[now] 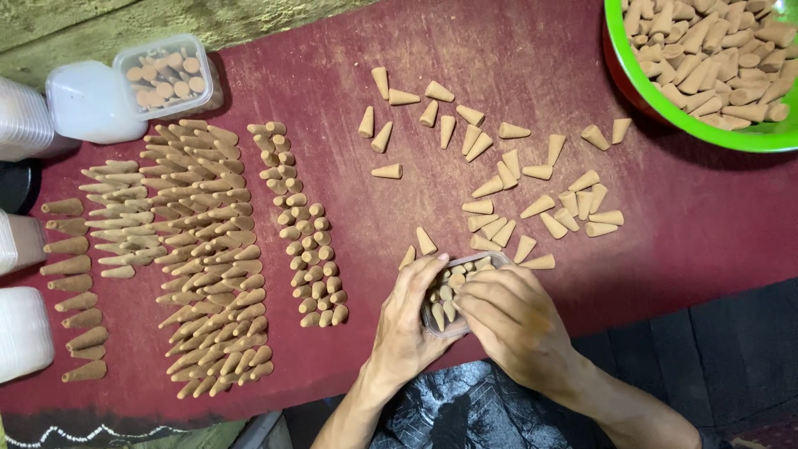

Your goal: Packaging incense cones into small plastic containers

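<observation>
Two hands at a small clear plastic tub (453, 299) of tan incense cones near the front edge of a dark red cloth-covered table (706, 224)

The left hand (407, 320) curls round the tub's side, gripping it; the right hand (507, 320) rests over its top, fingers pinched among the cones inside. Loose tan cones (515, 179) lie scattered just beyond; a green plastic bowl (657, 104) of cones sits far right

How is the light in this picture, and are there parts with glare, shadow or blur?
Head view: soft, even light on the red cloth; the loose cones are sharp, with only short shadows. Mild glare on the green bowl rim and the white containers. The left hand and right hand shade the small clear box. The lower right corner is dark.
</observation>
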